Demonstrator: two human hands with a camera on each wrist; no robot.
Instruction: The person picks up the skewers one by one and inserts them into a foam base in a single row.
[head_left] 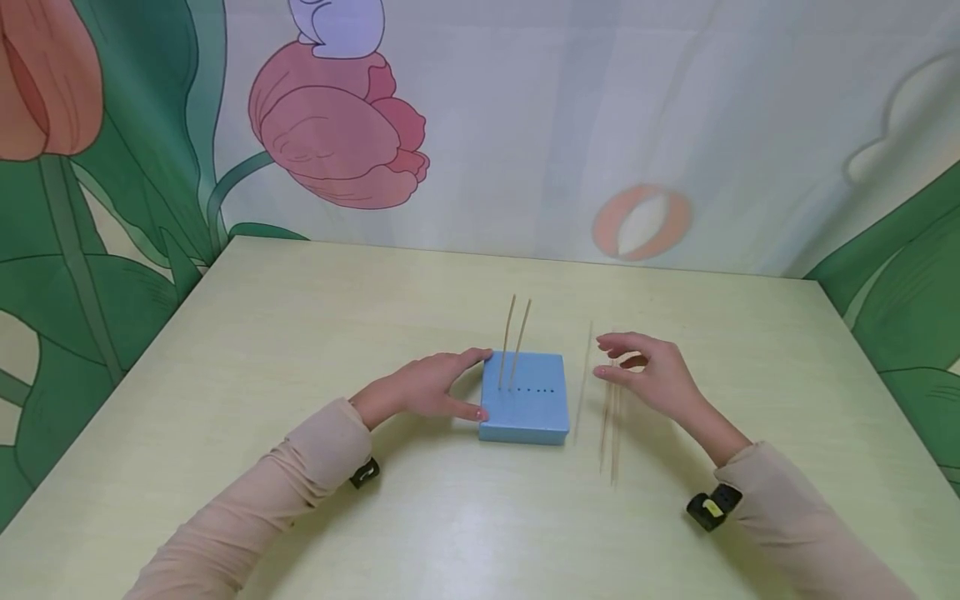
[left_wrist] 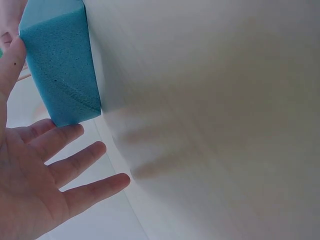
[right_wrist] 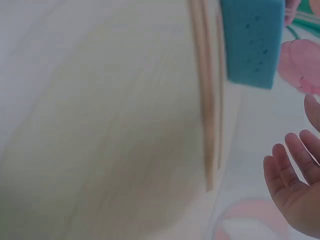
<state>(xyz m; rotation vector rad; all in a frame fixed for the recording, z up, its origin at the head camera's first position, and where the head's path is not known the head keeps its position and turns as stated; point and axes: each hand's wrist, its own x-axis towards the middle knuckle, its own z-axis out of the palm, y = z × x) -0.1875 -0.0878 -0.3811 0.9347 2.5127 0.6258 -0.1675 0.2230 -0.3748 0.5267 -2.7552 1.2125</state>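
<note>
A light blue foam block [head_left: 525, 417] with a row of small holes lies on the table. Two thin wooden sticks [head_left: 515, 342] stand upright in its left holes. My left hand [head_left: 420, 385] holds the block by its left side, thumb on the near corner and index finger on the far one; its other fingers are straight in the left wrist view. My right hand [head_left: 652, 367] hovers over several loose wooden sticks [head_left: 615, 442], thumb and fingers apart with nothing between them. Another stick [head_left: 582, 383] lies between the block and these.
The pale wooden table [head_left: 300, 317] bears the block and sticks. Behind it hangs a printed curtain [head_left: 510, 142] with flowers and leaves. Each wrist wears a black strap, the right one [head_left: 708, 508] with a yellow mark.
</note>
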